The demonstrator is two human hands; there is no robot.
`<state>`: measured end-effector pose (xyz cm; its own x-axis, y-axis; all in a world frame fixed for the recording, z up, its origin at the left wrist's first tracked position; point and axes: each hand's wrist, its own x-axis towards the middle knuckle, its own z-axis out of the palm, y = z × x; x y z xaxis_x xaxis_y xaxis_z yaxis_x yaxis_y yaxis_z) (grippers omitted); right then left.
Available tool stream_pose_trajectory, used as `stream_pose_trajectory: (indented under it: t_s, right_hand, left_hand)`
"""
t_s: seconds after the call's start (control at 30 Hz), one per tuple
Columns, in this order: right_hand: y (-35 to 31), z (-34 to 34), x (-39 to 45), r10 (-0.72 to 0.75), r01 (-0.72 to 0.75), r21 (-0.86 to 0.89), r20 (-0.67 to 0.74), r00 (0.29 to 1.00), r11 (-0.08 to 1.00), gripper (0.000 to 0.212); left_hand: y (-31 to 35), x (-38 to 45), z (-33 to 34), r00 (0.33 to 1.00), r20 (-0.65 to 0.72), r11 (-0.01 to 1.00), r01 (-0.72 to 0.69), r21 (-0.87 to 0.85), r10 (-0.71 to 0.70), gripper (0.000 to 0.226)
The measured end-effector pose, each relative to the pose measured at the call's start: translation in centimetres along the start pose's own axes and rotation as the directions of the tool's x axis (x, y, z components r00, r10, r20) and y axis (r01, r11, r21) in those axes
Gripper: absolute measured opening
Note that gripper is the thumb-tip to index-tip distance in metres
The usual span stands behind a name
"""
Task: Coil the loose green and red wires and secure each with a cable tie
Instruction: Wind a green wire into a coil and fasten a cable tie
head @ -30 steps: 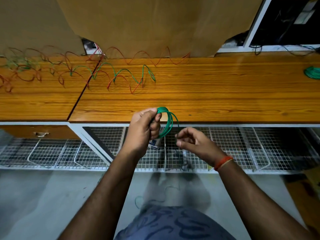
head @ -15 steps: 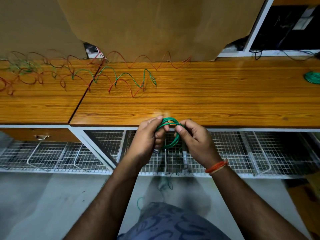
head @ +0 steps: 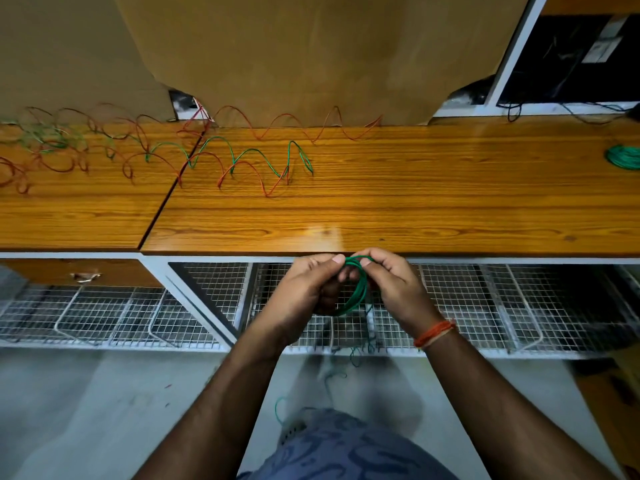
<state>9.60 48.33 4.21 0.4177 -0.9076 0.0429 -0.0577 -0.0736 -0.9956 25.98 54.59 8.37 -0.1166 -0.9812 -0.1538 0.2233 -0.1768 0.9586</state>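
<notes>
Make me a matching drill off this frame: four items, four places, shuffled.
Items:
1. green coil in hands
2. finished green coil
3. loose red and green wires
4. orange wrist thread

Places:
A. far right of wooden bench
B. right wrist
C. spread across bench, left and centre
D. at the bench's front edge, above the wire-mesh shelf

Pairs: 1-D, 2-A, 3-C, 4-B

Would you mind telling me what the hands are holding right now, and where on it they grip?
Both hands hold a green wire coil: the left hand and right hand pinch its top, the loops hanging between them.
</notes>
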Motion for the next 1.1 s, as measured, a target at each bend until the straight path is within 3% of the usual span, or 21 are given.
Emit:
stream_pose_trajectory:
  t_s: [0.13, 0.27, 0.43, 0.5, 0.6, 0.8, 1.0, 1.1]
  right_hand:
    - [1.7, -0.2, -0.6, 0.079, -0.079, -0.044, -0.006, 0.997, 0.996, 0.018]
    - [3.7, -1.3, -1.6, 0.141, -0.144, -0.125, -0.038, 0.989, 0.982, 0.015]
    - [6.3, -2.2, -3.1, 0.181, -0.192, -0.057, -0.162, 0.970, 0.980, 0.009]
    - [6.7, -2.3, -3.6, 0.183, -0.200, -0.045, -0.252, 0.950, 0.979, 0.007]
    - [6.5, -2.3, -3.9, 0.085, -0.145, -0.191, -0.291, 0.953, 0.971, 0.010]
    - [3.6, -1.6, -3.5, -0.127, 0.134, -0.503, 0.048, 0.991, 0.854, 0.012]
    - [-0.3, -0.1, -2.9, -0.317, 0.369, -0.526, 0.190, 0.929, 0.766, 0.022]
    - [-1.8, 0.7, -2.7, -0.381, 0.473, -0.513, 0.280, 0.881, 0.717, 0.022]
  left_hand:
    - [-0.2, 0.4, -0.4, 0.997, -0.064, 0.967, 0.016, -0.252, -0.034, 0.030]
    - [0.1, 0.5, -1.5, 0.990, -0.136, 0.843, -0.039, -0.536, -0.041, 0.024]
    - [0.5, 0.4, -2.8, 0.974, -0.226, 0.735, -0.134, -0.664, -0.027, 0.024]
    - [0.4, 0.5, -3.2, 0.959, -0.282, 0.733, -0.171, -0.659, -0.029, 0.029]
    - [0.3, 0.6, -3.5, 0.941, -0.339, 0.742, -0.215, -0.635, -0.018, 0.033]
    - [-0.1, 0.6, -3.4, 0.904, -0.416, 0.863, -0.284, -0.418, 0.096, 0.030]
    - [-0.2, 0.4, -2.9, 0.893, -0.412, 0.952, -0.263, -0.157, 0.179, 0.029]
    - [-0.3, 0.6, -2.7, 0.897, -0.399, 0.961, -0.252, -0.116, 0.187, 0.028]
